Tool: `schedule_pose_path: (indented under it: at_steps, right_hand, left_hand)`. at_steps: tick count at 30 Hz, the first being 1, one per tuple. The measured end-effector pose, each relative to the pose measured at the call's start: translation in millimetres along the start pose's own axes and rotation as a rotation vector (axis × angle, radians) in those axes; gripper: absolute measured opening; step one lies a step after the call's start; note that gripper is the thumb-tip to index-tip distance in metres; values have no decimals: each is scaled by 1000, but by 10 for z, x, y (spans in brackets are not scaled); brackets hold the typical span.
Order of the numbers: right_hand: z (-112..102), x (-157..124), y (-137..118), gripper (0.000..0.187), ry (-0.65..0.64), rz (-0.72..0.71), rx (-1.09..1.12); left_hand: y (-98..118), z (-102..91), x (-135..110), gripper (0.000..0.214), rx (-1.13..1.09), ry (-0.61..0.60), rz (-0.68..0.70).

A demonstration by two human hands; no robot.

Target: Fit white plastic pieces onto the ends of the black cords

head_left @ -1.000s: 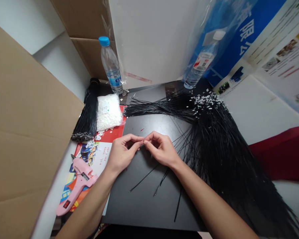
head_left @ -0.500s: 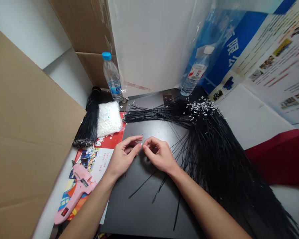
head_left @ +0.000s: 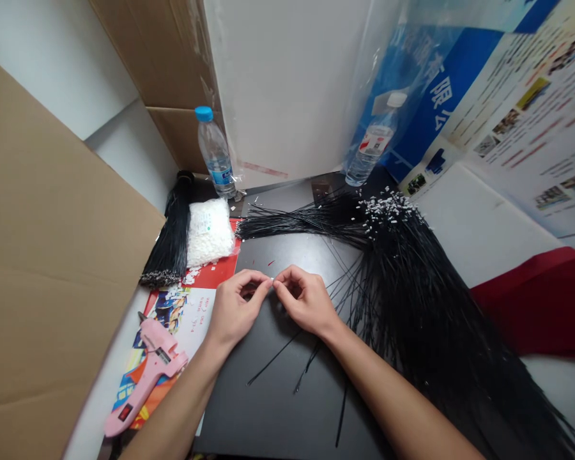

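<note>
My left hand (head_left: 234, 306) and my right hand (head_left: 309, 300) meet fingertip to fingertip above the dark table (head_left: 268, 415). Between them shows a tiny white connector housing (head_left: 273, 280), pinched by the thumb and index finger of my left hand. The right hand's thumb and index finger are also closed, right against that white piece; what they grip is hidden. Beside my right forearm lies a large bundle of thin black wires (head_left: 412, 287), many with white ends (head_left: 388, 207). A few loose wires (head_left: 273, 364) stick out beneath my right wrist.
At left are a clear bag of white pieces (head_left: 211, 230), a pink glue gun (head_left: 156, 364) on printed sheets, and another black wire bundle (head_left: 167, 230). More wires (head_left: 297, 220) lie across the back. Two water bottles (head_left: 215, 153) stand behind; cardboard (head_left: 52, 268) walls the left side.
My left index finger, stretched out before, has bent down to its thumb, and both hands' fingertips are now together at the white piece. Two small red bits on the table have come into view.
</note>
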State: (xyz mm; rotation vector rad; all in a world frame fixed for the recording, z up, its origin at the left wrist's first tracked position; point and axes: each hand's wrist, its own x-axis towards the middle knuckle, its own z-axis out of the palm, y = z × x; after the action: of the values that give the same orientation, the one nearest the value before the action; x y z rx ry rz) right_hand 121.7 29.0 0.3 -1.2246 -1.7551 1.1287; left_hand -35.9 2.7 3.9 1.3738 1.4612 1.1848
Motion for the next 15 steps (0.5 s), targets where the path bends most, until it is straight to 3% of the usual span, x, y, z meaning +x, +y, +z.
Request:
schedule_pose_path:
  at_steps: [3, 9, 15]
  right_hand:
    - [6, 12, 6, 13, 3, 18, 5]
    - [-14, 38, -10, 11, -28, 90, 99]
    - [-22, 26, -37, 11, -13, 83, 63]
  left_hand:
    - [10, 17, -11, 14, 55, 22, 54]
    - [41, 38, -2, 23, -102, -38, -130]
    - [48, 33, 8, 23, -95, -21, -128]
